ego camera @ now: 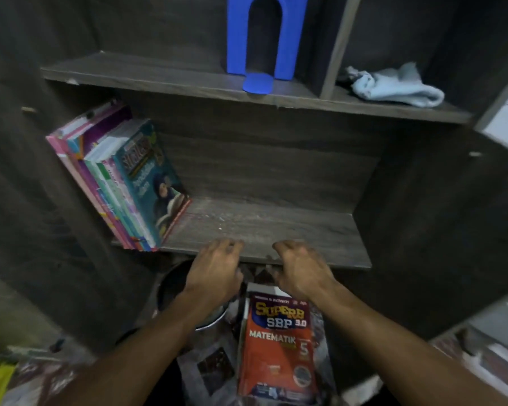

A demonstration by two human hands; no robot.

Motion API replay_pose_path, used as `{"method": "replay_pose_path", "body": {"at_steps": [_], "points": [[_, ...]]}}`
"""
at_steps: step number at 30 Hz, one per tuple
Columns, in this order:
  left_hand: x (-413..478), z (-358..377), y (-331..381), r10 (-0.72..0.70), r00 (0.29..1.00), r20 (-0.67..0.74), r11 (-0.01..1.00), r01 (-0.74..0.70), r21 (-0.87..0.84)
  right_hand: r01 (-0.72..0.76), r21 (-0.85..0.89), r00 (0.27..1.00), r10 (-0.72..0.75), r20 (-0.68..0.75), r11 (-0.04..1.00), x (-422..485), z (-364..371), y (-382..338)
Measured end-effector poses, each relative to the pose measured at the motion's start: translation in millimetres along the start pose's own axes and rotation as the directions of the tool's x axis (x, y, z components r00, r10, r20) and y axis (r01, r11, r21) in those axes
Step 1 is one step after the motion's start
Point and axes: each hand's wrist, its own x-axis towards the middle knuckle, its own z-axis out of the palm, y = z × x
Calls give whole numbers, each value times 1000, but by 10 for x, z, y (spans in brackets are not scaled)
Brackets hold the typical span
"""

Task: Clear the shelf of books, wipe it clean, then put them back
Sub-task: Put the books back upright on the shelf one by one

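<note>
Currently gripping nothing: left hand (214, 269) and right hand (301, 272) both empty, fingers loosely curled, hovering side by side at the front lip of the shelf (276, 230). Judging step as mid-clearing, with the remaining books (123, 183) yet to come off; sitting up and left of the left hand, packed at the shelf's left end.

Reach both hands left. Clamp the whole bundle by its outer covers: right hand on the teal cover, left hand on the pink side. Squeeze before lifting, to stop the thin inner ones slipping out. Tip upright, slide to the front lip, then lift off. Set down on the red maths book (279, 341), lying flat directly below the right wrist.

Bundle orientation: standing on bottom edges, long axis running up from the board, tops apparently tilted left toward the side wall (possibly exaggerated by the wide lens). Spines facing out toward the hands, teal front cover facing right.

Red maths book: cover up, title end toward the shelf, long axis pointing away from the body.

Leave cloth (393, 87) for later; up and right of the right hand, one level higher.
</note>
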Motion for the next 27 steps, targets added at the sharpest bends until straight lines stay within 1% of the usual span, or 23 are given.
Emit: {"method": "replay_pose_path", "body": {"at_steps": [2, 6, 9, 13, 18, 21, 23, 25, 27], "points": [[-23, 152, 120, 21, 999, 26, 1000, -21, 1, -52, -15, 998, 53, 23, 999, -97, 119, 157], [-76, 426, 332, 54, 998, 16, 997, -54, -48, -117, -51, 989, 121, 83, 992, -233, 398, 405], [-122, 670, 433, 52, 995, 83, 994, -44, -98, -153, -42, 981, 157, 114, 987, -286, 618, 532], [-180, 931, 530, 63, 986, 151, 992, -46, -115, -203, -12, 965, 202, 166, 979, -305, 946, 674], [-300, 1392, 610, 73, 976, 204, 987, -42, -155, -251, 8, 921, 237, 309, 968, -290, 1432, 812], [-331, 1675, 636, 88, 968, 235, 987, -54, -149, -279, 14, 911, 260, 320, 960, -251, 1701, 878], [-326, 1862, 623, 69, 963, 262, 987, -28, -159, -294, 24, 907, 271, 323, 956, -193, 1884, 937], [-355, 2039, 612, 53, 947, 317, 989, -7, -144, -319, 29, 893, 291, 343, 947, -162, 2072, 999], [-376, 2199, 577, 44, 944, 328, 991, 1, -136, -353, 47, 882, 316, 349, 934, -127, 2257, 1072]]}}
